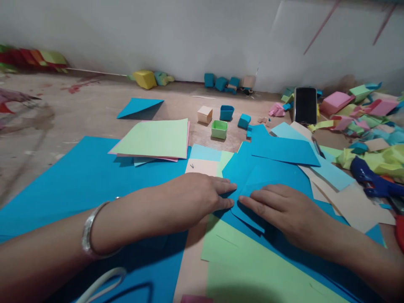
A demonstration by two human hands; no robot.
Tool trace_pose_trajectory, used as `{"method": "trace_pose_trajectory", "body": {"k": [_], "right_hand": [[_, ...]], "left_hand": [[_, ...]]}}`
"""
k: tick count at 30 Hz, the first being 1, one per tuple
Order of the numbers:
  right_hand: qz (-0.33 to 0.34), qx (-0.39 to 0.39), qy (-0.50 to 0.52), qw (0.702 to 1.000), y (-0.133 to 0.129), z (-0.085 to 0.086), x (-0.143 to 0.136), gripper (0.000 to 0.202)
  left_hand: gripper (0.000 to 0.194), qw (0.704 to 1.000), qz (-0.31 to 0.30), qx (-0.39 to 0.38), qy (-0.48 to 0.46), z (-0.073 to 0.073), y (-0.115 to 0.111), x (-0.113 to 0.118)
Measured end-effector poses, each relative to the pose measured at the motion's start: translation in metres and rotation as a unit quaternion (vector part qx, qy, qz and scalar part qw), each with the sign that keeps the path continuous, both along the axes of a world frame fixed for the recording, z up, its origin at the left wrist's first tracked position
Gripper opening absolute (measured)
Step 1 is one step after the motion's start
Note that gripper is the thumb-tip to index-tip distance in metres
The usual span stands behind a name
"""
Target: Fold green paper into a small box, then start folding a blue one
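Observation:
A piece of blue paper (252, 181) with a fold along it lies under the fingers of both hands. My left hand (198, 198), a silver bangle at its wrist, presses the paper's left part with fingers stretched out. Lying flat on the folded part is my right hand (280, 206), its fingertips close to the left ones. Neither hand grips anything. Behind the right hand rests another cut blue piece (284, 149). Beneath are light green sheets (246, 269) and a peach sheet (194, 265). A large blue sheet (94, 168) spreads under my left arm.
A stack of coloured sheets (158, 139) and a folded blue piece (139, 107) lie behind. Small paper boxes (219, 129) stand at the centre back. On the right are a phone (305, 105), paper scraps (362, 122) and a blue glue gun (372, 179). A white cable (104, 280) curves in front.

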State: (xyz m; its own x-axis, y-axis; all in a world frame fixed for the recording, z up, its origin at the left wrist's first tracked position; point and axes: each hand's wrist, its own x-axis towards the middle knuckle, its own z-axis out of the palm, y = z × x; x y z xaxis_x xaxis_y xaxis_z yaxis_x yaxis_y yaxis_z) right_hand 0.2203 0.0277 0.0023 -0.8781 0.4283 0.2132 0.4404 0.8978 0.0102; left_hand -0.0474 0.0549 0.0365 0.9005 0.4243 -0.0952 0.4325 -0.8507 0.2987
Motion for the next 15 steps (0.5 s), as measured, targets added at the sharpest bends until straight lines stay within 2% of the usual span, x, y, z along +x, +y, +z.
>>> {"method": "trace_pose_trajectory", "body": {"k": [3, 8, 15], "right_hand": [[-0.015, 0.026, 0.001, 1.0, 0.0017, -0.0054, -0.0054, 0.039], [-0.026, 0.002, 0.009, 1.0, 0.0038, -0.01, -0.0076, 0.038], [-0.03, -0.014, 0.028, 0.999, 0.0037, -0.0108, -0.0063, 0.036]], "left_hand": [[0.055, 0.999, -0.036, 0.015, 0.02, 0.0001, 0.0014, -0.0004], [0.052, 0.999, -0.039, 0.025, 0.022, 0.0006, 0.0039, -0.0008], [0.039, 1.0, -0.027, 0.007, -0.002, -0.0013, 0.0064, -0.0013]]}}
